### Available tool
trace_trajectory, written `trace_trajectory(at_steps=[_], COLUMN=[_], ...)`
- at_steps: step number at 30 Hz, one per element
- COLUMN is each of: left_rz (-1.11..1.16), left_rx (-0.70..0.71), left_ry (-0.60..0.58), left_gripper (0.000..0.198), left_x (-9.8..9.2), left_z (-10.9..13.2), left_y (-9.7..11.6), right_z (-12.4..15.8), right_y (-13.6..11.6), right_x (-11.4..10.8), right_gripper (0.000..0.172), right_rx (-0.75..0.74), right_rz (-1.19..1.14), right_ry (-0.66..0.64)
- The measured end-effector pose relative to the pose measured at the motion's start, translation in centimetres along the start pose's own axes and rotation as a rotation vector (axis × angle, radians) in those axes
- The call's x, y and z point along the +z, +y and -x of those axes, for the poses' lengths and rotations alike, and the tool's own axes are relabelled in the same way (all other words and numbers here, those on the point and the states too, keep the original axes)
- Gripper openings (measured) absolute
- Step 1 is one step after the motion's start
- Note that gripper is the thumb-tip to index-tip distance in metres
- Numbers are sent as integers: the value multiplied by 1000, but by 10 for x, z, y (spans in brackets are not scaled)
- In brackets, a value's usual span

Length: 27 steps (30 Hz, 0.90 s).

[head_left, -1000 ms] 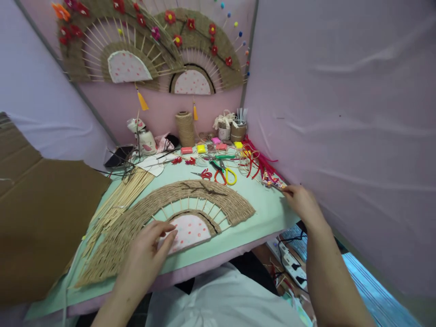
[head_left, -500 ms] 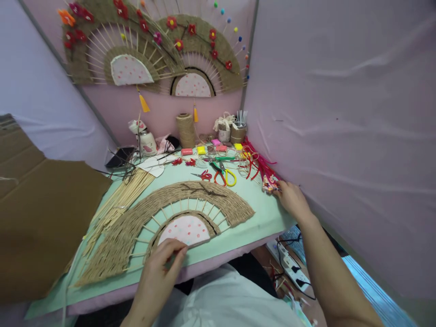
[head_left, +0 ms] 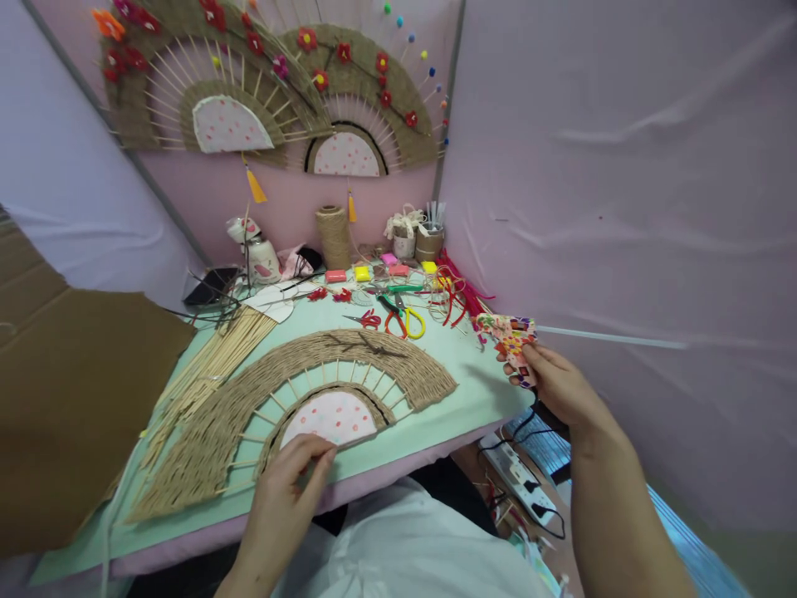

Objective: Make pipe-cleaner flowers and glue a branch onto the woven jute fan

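- The woven fan (head_left: 283, 363) lies flat on our tabletop (head_left: 476, 390), its spotted white half-circle (head_left: 330, 415) towards us and dark twigs (head_left: 374, 347) along its upper band.
- At the fan's lower edge sits our left hand (head_left: 292, 477), fingertips drawn narrow; whether they pinch that edge we cannot tell.
- Right of the fan, our right hand (head_left: 560, 386) holds a flower-patterned glue gun (head_left: 514, 342), with a pale stick (head_left: 613, 337) jutting from its back.
- Beyond the fan we see a twine spool (head_left: 334, 239).
- Left of the fan we have thin wooden sticks (head_left: 215, 361) and brown cardboard (head_left: 80, 399).
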<state>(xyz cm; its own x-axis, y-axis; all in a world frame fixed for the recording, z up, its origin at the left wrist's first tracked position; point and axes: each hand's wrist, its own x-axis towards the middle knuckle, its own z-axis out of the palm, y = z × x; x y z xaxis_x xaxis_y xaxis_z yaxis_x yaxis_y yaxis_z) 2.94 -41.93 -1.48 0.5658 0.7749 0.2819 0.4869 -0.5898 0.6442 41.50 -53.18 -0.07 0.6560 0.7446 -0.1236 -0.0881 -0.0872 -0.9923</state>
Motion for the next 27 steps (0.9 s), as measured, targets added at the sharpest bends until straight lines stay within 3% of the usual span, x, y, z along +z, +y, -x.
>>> trace_trajectory(at_steps=[5, 7, 10, 13, 15, 18, 22, 24, 27], left_rz=[6, 13, -50, -171, -204, -208, -210, -214, -194], left_rx=[-1, 23, 189, 318, 393, 428, 430, 432, 382], left_ry=[20, 61, 76, -13, -118, -191, -198, -212, -236], left_gripper=[17, 19, 27, 48, 44, 25, 20, 28, 67], left_x=[5, 10, 15, 13, 9, 7, 11, 13, 10], left_z=[-4, -13, -32, -50, -55, -51, -42, -43, -50], left_y=[12, 30, 65, 95, 106, 110, 107, 107, 109], right_z=[17, 27, 48, 72, 85, 96, 96, 93, 91], right_y=[0, -2, -11, -26, -36, -45, -41, -37, -33], right_x=[14, 24, 44, 60, 66, 67, 64, 61, 59], right_gripper=[39, 39, 35, 31, 28, 30, 38, 40, 40], right_rx=[-87, -123, -205, -278, -303, -310, -281, -261, -216], right_rz=[204, 306, 498, 601, 657, 718, 760, 769, 776], right_ry=[-69, -159, -323, -543, -663, -761, -806, -800, -793])
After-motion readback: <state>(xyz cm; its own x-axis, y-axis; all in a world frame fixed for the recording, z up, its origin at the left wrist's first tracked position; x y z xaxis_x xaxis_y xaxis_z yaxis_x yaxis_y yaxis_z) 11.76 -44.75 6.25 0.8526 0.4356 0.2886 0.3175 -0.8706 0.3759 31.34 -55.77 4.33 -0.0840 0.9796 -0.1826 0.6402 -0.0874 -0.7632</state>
